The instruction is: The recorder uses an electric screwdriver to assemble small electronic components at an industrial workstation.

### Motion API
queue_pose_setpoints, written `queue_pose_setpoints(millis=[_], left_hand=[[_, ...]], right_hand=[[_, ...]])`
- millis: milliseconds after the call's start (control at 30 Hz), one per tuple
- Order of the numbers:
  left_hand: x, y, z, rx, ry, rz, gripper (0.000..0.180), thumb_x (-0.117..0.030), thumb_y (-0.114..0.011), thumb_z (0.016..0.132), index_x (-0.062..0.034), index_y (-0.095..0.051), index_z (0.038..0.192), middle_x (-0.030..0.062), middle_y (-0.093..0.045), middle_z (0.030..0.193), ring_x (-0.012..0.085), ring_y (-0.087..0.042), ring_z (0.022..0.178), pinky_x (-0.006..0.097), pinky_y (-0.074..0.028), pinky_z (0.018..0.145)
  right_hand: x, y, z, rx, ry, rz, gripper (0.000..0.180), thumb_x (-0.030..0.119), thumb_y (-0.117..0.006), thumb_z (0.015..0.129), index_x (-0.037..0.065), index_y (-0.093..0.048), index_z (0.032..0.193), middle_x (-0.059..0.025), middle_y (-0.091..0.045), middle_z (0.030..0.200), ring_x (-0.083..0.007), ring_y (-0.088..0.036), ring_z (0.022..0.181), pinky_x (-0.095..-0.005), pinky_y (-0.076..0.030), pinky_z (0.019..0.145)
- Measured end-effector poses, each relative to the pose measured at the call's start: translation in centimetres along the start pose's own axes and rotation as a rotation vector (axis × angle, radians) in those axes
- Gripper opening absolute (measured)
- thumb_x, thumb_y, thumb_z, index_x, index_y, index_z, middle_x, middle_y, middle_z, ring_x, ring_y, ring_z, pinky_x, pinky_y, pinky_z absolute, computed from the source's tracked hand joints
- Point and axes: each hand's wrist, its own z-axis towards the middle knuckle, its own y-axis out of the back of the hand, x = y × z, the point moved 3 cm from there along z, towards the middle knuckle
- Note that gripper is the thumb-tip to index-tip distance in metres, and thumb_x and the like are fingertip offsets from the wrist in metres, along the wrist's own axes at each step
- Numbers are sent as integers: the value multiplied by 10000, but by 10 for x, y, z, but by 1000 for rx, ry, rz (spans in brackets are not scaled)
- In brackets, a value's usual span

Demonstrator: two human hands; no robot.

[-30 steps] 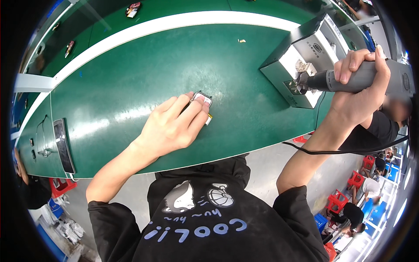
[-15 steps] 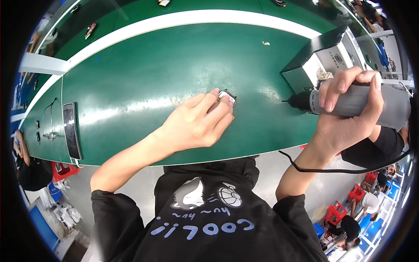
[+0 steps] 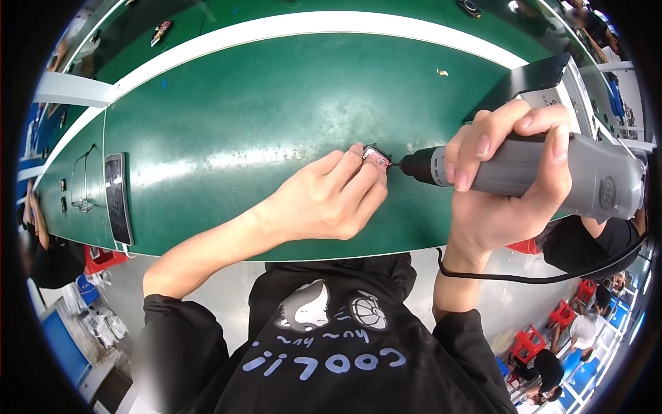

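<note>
My right hand (image 3: pixel 514 165) is wrapped round a grey electric screwdriver (image 3: pixel 579 176), held almost level with its black nose pointing left. Its thin bit reaches the right edge of a small dark-framed device (image 3: pixel 376 153) that looks like a watch case; whether the tip touches it I cannot tell. My left hand (image 3: pixel 338 190) pinches this device on the green table, fingertips covering much of its face. A black cord (image 3: pixel 510 277) runs from the screwdriver's rear and loops past my right wrist.
A black-and-white box (image 3: pixel 538 83) stands behind the screwdriver. On the left lie a smartphone (image 3: pixel 118 200) with a cable, a wire stand (image 3: pixel 83 183) and small dark parts (image 3: pixel 63 203). A small scrap (image 3: pixel 442 72) sits toward the back. People sit around red stools (image 3: pixel 527 343) at lower right.
My right hand has brought the screwdriver leftward, so its bit is now at the device's edge. My left hand still holds the device; the whole view has shifted slightly.
</note>
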Motion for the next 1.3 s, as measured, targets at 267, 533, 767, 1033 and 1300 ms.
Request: queue_pose_setpoints(millis=[267, 533, 767, 1033, 1300], left_hand=[[-1, 1, 0, 57, -2, -8, 194, -67, -649, 756, 42, -641, 917, 104, -613, 840, 237, -658, 819, 288, -536, 642], [-1, 0, 1, 67, 2, -5, 207, -70, -645, 742, 42, -634, 916, 109, -615, 853, 241, -658, 831, 289, -534, 640], [-1, -1, 0, 71, 4, -6, 231, -62, -651, 724, 41, -645, 931, 108, -622, 862, 241, -658, 839, 287, -538, 646], [-1, 0, 0, 67, 27, -39, 217, -57, -652, 717, 34, -647, 914, 104, -631, 872, 239, -656, 854, 287, -543, 656], [1, 0, -1, 77, 28, -76, 188, -86, -669, 760, 19, -655, 916, 105, -652, 920, 244, -662, 872, 295, -549, 666]], right_hand=[[-8, 2, 0, 39, -15, -41, 278, 298, -299, 1034, 51, -405, 964, -131, -484, 711, -165, -384, 385, -305, -371, 362], [-8, -1, -1, 52, -18, -28, 275, 290, -297, 1039, 46, -398, 962, -135, -481, 708, -167, -385, 384, -309, -372, 359], [-10, 2, 0, 29, -34, -15, 274, 290, -298, 1038, 47, -397, 959, -136, -481, 708, -166, -381, 383, -307, -373, 359], [-10, 4, 1, 1, -34, -2, 263, 280, -327, 1025, 43, -407, 946, -136, -486, 702, -165, -375, 380, -302, -373, 361], [-7, 1, 2, -40, -68, 46, 179, 168, -472, 964, 33, -363, 921, -178, -533, 642, -190, -434, 374, -313, -429, 382]])
